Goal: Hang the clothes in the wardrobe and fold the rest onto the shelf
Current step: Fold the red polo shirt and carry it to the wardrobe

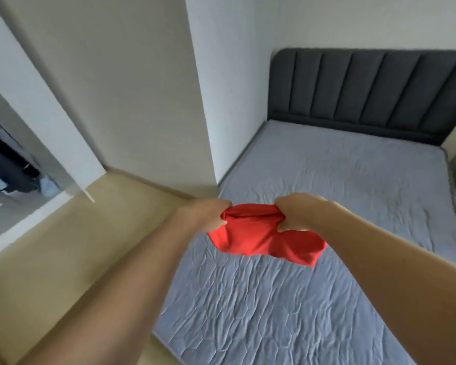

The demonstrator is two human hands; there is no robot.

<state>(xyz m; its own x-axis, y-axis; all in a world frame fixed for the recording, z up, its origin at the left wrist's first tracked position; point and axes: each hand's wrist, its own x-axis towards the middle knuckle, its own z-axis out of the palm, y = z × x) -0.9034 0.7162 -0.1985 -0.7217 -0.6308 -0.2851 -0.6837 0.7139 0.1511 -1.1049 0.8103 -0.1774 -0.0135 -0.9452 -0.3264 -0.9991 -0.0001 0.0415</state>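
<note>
A red garment [261, 238] hangs bunched in the air above the near left part of the bed [327, 180]. My left hand [208, 214] grips its left top corner and my right hand [298, 213] grips its right top corner, fingers curled round the cloth. The lower part of the garment droops towards the mattress, longer on the right side. At the far left the open wardrobe [13, 164] shows dark clothes hanging inside.
The bed has a grey quilted cover and a dark padded headboard [366, 90]. A white wall column [203, 101] stands at the bed's left. A white wardrobe door [50, 114] juts out at left. Beige floor [77, 246] lies between wardrobe and bed.
</note>
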